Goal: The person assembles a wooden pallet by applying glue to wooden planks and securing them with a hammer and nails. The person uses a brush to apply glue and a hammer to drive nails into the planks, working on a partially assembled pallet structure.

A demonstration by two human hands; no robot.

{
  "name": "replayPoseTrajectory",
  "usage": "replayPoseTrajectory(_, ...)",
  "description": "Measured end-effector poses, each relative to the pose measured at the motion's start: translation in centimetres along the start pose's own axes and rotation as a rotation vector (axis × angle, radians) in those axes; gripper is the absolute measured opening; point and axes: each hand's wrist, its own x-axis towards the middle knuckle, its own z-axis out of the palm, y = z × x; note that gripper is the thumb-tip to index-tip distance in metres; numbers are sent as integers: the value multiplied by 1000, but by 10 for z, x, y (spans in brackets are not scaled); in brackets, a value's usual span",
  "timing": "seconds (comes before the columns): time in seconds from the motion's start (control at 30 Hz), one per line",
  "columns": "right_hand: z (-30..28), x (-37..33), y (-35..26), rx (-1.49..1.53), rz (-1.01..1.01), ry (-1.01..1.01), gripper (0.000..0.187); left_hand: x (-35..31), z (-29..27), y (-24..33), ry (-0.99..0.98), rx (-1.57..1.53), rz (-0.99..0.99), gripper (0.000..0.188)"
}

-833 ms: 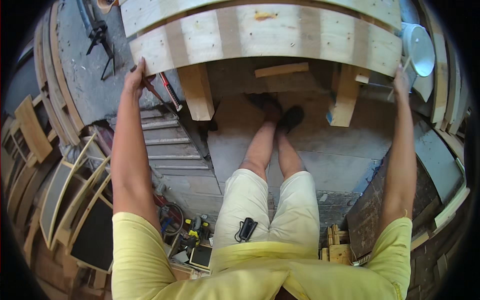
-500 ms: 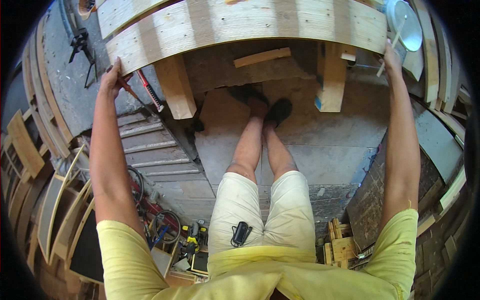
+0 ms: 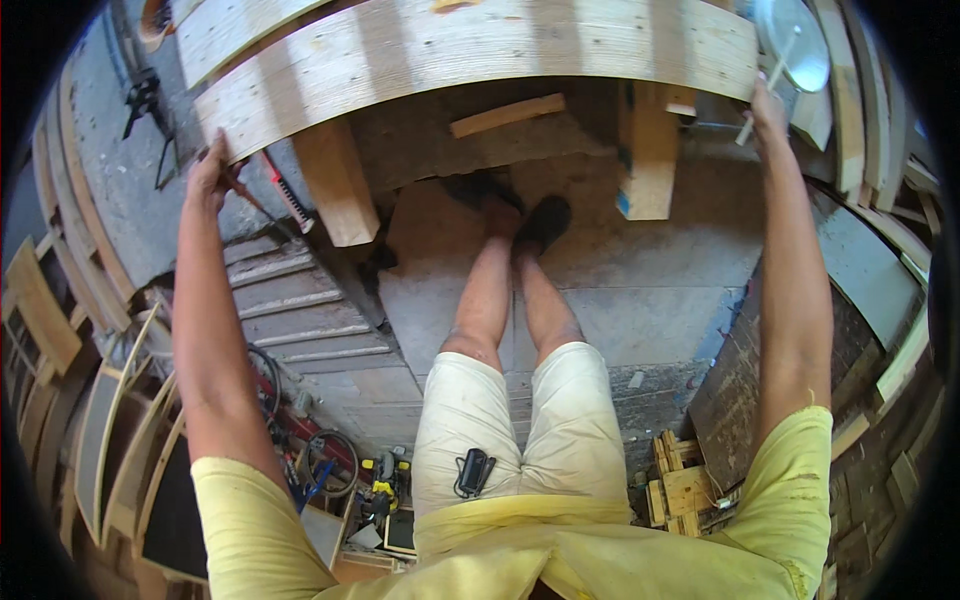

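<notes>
Your arms are reaching forward to opposite ends of a front board (image 3: 490,50), a long, pale timber plank with darker crosswise bands. The front board is spanning the upper part of the view and is appearing bowed, with a second board (image 3: 245,32) lying just beyond it.

Left hand (image 3: 207,180): your fingers are clamping on the near left corner of the front board; their undersides are not showing. A brown-handled tool (image 3: 252,198) is projecting from this hand toward the lower right. A red-and-black cutter (image 3: 286,190) is lying just beside the tool.

Right hand (image 3: 769,115): your fingers are clamping on the right end of the front board, with one digit resting at the edge. A thin pale stick (image 3: 778,75) is crossing beside this hand, in front of a white bucket (image 3: 797,45); you cannot tell whether your fingers are touching it.

Two thick timber blocks, a left block (image 3: 337,185) and a right block (image 3: 648,160), are projecting toward you from beneath the front board. A loose wooden offcut (image 3: 508,115) is lying between them. A dark metal clamp (image 3: 143,100) is lying to the left of the boards. You are standing with your dark shoes (image 3: 545,222) close together, below the offcut.
</notes>
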Motion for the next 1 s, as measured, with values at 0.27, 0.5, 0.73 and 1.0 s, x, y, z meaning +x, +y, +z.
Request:
replayPoseTrajectory(0.27, 0, 25, 18, 319, 72, -171, 69, -14, 9, 5, 87, 26, -19, 56)
replayPoseTrajectory(0.5, -2, 30, 25, 391, 103, -172, 65, -25, 14, 5, 110, 8, -16, 60)
replayPoseTrajectory(0.73, 4, 37, 32, 360, 110, -130, 65, -24, 13, 2, 89, 21, -21, 61)
replayPoseTrajectory(1.0, 3, -3, -3, 290, 64, -68, 56, -16, 10, -8, 119, 2, 3, 55)
